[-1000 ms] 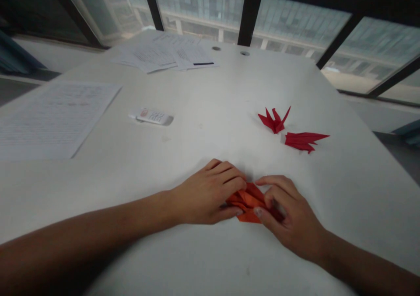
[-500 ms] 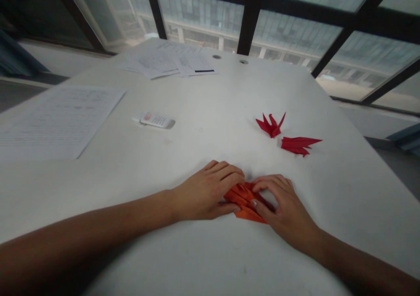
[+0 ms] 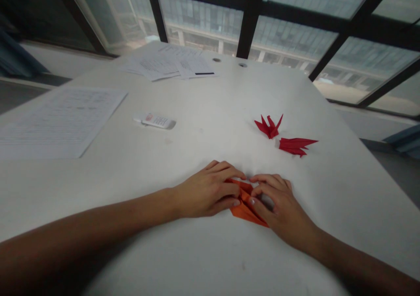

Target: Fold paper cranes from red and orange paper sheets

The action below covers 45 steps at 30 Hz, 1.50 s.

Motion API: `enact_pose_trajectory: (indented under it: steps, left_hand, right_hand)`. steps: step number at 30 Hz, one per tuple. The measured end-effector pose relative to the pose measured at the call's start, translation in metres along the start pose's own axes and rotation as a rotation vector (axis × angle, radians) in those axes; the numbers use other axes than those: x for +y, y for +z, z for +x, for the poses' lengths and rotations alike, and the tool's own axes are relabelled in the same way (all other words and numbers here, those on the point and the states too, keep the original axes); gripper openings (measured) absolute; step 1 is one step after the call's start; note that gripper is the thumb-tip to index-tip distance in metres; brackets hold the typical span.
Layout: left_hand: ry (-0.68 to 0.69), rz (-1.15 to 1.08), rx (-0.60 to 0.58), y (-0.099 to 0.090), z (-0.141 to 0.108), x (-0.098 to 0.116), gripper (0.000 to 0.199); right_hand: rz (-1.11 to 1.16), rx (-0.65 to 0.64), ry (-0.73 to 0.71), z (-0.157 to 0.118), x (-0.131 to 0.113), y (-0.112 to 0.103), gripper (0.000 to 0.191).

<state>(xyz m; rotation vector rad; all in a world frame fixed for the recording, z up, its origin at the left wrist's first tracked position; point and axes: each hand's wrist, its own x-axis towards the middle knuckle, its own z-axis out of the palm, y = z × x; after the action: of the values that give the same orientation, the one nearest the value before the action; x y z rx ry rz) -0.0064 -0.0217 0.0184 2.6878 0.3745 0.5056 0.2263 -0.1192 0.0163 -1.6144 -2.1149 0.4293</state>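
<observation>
An orange folded paper (image 3: 247, 213) lies on the white table between my hands. My left hand (image 3: 211, 191) grips its left side, with thumb and fingers bent onto the folds. The right side of the paper is pinched by my right hand (image 3: 282, 206), its thumb and index finger close together at the middle fold. Part of the paper is hidden under the fingers. Beyond my right hand rest two red folded paper pieces: a pointed one (image 3: 269, 127) and a longer, flatter one (image 3: 297, 146).
A white tube with red print (image 3: 157, 120) lies on the table (image 3: 197, 147) left of centre. One printed sheet (image 3: 62, 121) is at the left, and several more papers (image 3: 170, 62) are at the far edge, near the windows.
The fingers of my left hand have shifted on the orange paper, and its folds lie differently. My right fingertips have moved slightly left. The view has shifted a little.
</observation>
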Motion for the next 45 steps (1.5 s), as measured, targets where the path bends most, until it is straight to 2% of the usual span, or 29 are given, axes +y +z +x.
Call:
enact_pose_trajectory:
  steps: [2, 6, 9, 13, 16, 19, 21, 23, 26, 28, 32, 35, 39, 43, 45]
  left_hand:
    - [-0.019, -0.024, -0.002, 0.000, 0.000, 0.000, 0.018]
    - [-0.104, -0.064, 0.005, 0.001, 0.000, 0.001, 0.055]
    - [-0.153, 0.010, 0.027, 0.001, 0.000, 0.001, 0.070]
    - [-0.201, 0.165, 0.135, 0.002, 0.001, 0.003, 0.082]
    - [-0.165, 0.224, 0.194, 0.002, 0.001, 0.006, 0.072]
    - [-0.060, 0.293, 0.262, 0.001, 0.000, 0.008, 0.040]
    - [0.008, 0.341, 0.290, 0.000, -0.001, 0.008, 0.018]
    - [0.048, 0.399, 0.294, -0.001, -0.002, 0.008, 0.006]
    - [0.091, 0.494, 0.286, -0.003, -0.002, 0.007, 0.012]
    - [0.141, 0.520, 0.238, -0.004, -0.002, 0.006, 0.014]
    - [0.224, 0.418, 0.019, -0.014, -0.001, 0.005, 0.009]
    - [0.166, 0.307, -0.096, -0.023, -0.003, 0.007, 0.031]
    - [0.147, 0.337, -0.056, -0.025, -0.007, 0.014, 0.035]
    - [0.198, 0.356, 0.005, -0.012, -0.007, 0.017, 0.020]
    - [0.214, 0.323, 0.009, -0.007, -0.007, 0.018, 0.020]
  right_hand:
    - [-0.007, 0.006, -0.030, -0.002, -0.001, -0.001, 0.008]
    - [0.035, 0.053, -0.087, -0.003, 0.000, -0.001, 0.007]
    - [0.063, 0.113, -0.157, -0.004, 0.003, 0.000, 0.010]
    - [-0.005, 0.209, -0.297, -0.006, 0.005, 0.003, 0.015]
    - [-0.038, 0.312, -0.415, -0.007, 0.006, 0.003, 0.018]
    - [-0.032, 0.431, -0.518, -0.007, 0.006, 0.001, 0.025]
    - [-0.049, 0.456, -0.564, -0.005, 0.006, 0.000, 0.028]
    - [-0.080, 0.432, -0.583, -0.004, 0.007, 0.000, 0.027]
    - [-0.149, 0.333, -0.614, -0.003, 0.009, -0.001, 0.022]
    - [-0.219, 0.268, -0.661, -0.004, 0.012, -0.001, 0.022]
    - [-0.311, 0.177, -0.783, -0.006, 0.016, 0.000, 0.018]
    - [-0.317, 0.160, -0.809, -0.008, 0.017, 0.002, 0.014]
    - [-0.298, 0.184, -0.761, -0.010, 0.016, 0.006, 0.010]
    - [-0.297, 0.173, -0.754, -0.009, 0.014, 0.006, 0.021]
    - [-0.295, 0.160, -0.762, -0.010, 0.015, 0.005, 0.021]
